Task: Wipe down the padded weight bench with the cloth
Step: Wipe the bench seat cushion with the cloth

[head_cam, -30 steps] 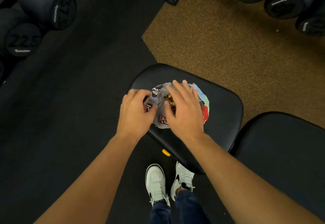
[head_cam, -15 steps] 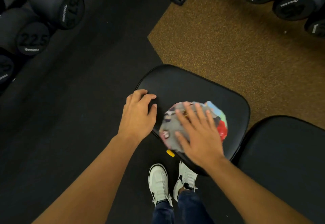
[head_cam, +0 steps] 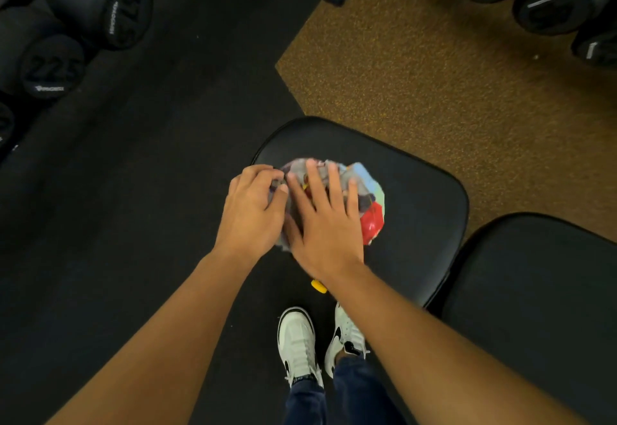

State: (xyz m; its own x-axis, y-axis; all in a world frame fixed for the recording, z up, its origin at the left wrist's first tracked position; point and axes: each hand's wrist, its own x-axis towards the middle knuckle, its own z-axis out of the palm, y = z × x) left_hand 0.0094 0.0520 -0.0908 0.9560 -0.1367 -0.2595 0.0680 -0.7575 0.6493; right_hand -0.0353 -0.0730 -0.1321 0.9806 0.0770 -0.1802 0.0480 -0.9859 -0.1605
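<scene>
Right fingers: spread out straight and flat across the cloth (head_cam: 364, 204), pressing it down onto the pad, with the right hand (head_cam: 325, 224) covering most of the bundle.
Left fingers: curled at the cloth's left edge, and the left hand (head_cam: 252, 211) looks to be pinching a fold there, though blur keeps the exact grip unclear.
Cloth: a crumpled, many-coloured rag with grey, pale blue and a bright red patch, sitting on the left half of the seat pad, its red corner poking out past the right hand.
Bench: the padded weight bench (head_cam: 424, 204) shows a black rounded seat pad under the cloth, and a second black pad (head_cam: 534, 291) lies just beside it at the lower right.
Hands together: side by side and touching, both on the pad's left part.
Yellow knob: a small yellow knob (head_cam: 319, 285) peeks out below the pad's near edge, by the right wrist.
Feet: white shoes (head_cam: 297, 341) with black marks stand on the dark floor mat (head_cam: 150, 190) under the arms.
Surroundings: black dumbbells (head_cam: 50, 69) line the upper left, one marked 22.5, more dumbbells sit at upper right, over speckled brown flooring (head_cam: 417, 67).
</scene>
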